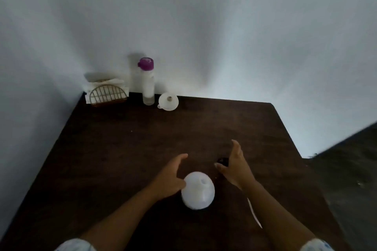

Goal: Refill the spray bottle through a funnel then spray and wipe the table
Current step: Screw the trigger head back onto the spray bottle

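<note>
At the table's (122,149) far left corner stands a wire napkin holder (108,94), then a clear bottle with a purple cap (148,83), then the white funnel (168,101). Near the front, the left hand (170,177) lies spread, its edge against the uncapped white spray bottle (197,190). The right hand (234,166) is spread too. A dark piece, possibly the spray head (222,161), sits just beside its thumb, and a thin white tube (254,214) lies under the forearm.
</note>
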### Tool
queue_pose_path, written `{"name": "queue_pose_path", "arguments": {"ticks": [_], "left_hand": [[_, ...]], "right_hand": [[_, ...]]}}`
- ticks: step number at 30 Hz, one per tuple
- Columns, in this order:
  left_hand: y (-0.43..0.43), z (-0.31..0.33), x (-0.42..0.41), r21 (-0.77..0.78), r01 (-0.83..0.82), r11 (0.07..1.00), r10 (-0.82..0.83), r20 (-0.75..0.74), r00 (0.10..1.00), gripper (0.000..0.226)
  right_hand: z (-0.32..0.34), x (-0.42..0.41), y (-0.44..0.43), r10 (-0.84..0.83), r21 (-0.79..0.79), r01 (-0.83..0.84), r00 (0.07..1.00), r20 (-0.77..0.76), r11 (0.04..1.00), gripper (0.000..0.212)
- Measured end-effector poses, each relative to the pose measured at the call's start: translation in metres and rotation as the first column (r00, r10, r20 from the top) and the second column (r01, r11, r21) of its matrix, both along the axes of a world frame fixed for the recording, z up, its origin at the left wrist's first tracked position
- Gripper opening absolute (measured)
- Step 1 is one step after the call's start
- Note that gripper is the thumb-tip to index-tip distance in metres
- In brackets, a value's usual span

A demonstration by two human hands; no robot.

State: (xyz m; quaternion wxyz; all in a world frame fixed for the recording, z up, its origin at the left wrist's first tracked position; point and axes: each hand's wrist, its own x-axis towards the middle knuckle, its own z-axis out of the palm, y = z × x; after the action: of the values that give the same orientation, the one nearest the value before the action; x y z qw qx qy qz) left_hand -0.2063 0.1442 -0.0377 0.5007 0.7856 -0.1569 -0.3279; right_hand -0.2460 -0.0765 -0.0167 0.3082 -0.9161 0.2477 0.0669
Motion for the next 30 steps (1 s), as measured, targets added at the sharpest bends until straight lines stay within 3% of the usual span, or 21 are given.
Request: {"name": "queue_pose_path", "arguments": {"ticks": [4, 8, 15, 19, 25, 30], "left_hand": [[0.005, 0.008, -0.032, 0.034, 0.062, 0.997, -0.061, -0.025, 0.998, 0.091], [-0.003, 0.011, -0.055, 0.082, 0.070, 0.994, -0.074, 0.048, 0.996, 0.092], [-0.045, 0.014, -0.078, 0.103, -0.228, 0.968, 0.197, 0.250, 0.948, 0.068], [-0.060, 0.014, -0.085, 0.100, -0.389, 0.916, 0.355, 0.252, 0.900, 0.040], [-0.068, 0.016, -0.100, 0.105, -0.440, 0.892, 0.407, 0.240, 0.881, 0.035], [-0.068, 0.016, -0.105, 0.156, -0.442, 0.884, 0.395, 0.258, 0.882, 0.037]], "right_hand": [[-0.011, -0.040, -0.007, -0.039, 0.011, 0.040, 0.995, -0.094, 0.999, 0.099], [-0.024, -0.056, -0.016, 0.057, -0.050, -0.068, 0.980, -0.192, 0.996, 0.084], [-0.036, -0.061, -0.038, 0.216, -0.102, -0.258, 0.926, -0.309, 0.961, 0.061], [-0.042, -0.060, -0.056, 0.286, -0.094, -0.323, 0.916, -0.280, 0.942, 0.061], [-0.047, -0.038, -0.072, 0.323, -0.085, -0.349, 0.919, -0.227, 0.933, 0.047], [-0.048, -0.027, -0.067, 0.194, -0.022, -0.198, 0.974, -0.118, 0.980, 0.028]]}}
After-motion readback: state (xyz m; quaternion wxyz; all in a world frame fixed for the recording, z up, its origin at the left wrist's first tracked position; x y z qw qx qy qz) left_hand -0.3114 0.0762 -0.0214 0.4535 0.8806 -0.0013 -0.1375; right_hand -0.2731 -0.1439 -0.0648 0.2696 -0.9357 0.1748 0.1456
